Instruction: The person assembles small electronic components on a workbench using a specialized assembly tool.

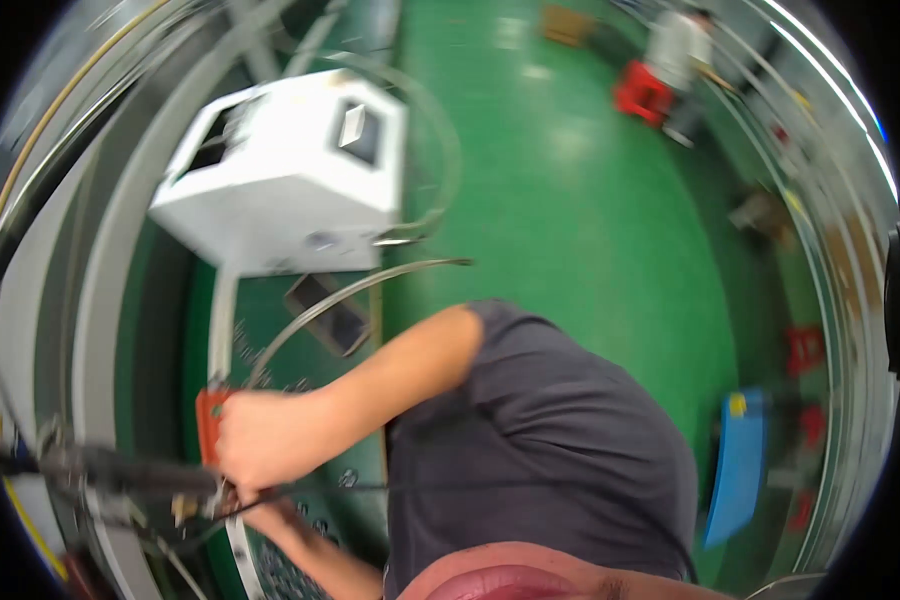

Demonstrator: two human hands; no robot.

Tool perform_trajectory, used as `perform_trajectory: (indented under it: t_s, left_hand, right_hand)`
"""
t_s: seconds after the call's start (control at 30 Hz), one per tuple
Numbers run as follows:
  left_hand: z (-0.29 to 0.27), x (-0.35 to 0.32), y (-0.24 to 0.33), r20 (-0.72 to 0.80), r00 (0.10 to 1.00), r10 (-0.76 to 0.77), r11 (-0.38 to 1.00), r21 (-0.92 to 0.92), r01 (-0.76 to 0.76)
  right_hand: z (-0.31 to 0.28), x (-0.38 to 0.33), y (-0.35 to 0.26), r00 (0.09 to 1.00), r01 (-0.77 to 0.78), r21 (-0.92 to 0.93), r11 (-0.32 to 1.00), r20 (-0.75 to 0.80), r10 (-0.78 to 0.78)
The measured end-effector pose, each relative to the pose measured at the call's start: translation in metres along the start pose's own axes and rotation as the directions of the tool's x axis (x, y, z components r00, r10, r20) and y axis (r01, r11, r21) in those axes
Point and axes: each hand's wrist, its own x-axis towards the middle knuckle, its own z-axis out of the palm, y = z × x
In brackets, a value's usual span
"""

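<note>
My right hand (270, 432) is closed, its back toward the view, against an orange-red block-like part (209, 415) at the bench's far edge. Its fingertips are hidden, so what it grips, if anything, does not show. Just below it, my left hand (255, 505) is mostly covered by the right hand and by a blurred dark cylindrical tool (130, 472). The left fingers cannot be made out. Near both hands, a small brass-coloured fitting (183, 510) shows beside the tool. Small shiny metal parts (315, 522) lie scattered on the green bench top (355, 450).
A white box-shaped machine (290, 210) stands beyond my right arm. A phone (330, 315) lies before it, crossed by a clear curved tube (355, 287). A black cable (420, 488) runs across my body. Another person (678, 55) sits on a red stool (643, 95) across the green floor.
</note>
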Motion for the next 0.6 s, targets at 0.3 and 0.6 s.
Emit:
perform_trajectory:
  t_s: [0.3, 0.6]
  left_hand:
    - [0.051, 0.038, -0.019, 0.111, 0.994, 0.005, 0.998, -0.069, 0.003]
    - [0.044, -0.021, 0.050, 0.088, 0.978, -0.188, 0.962, -0.186, 0.201]
  right_hand:
    - [-0.006, -0.011, 0.041, 0.960, 0.130, 0.028, 0.991, 0.246, -0.133]
    - [0.031, 0.024, 0.045, 0.822, 0.541, 0.244, 0.805, 0.049, -0.567]
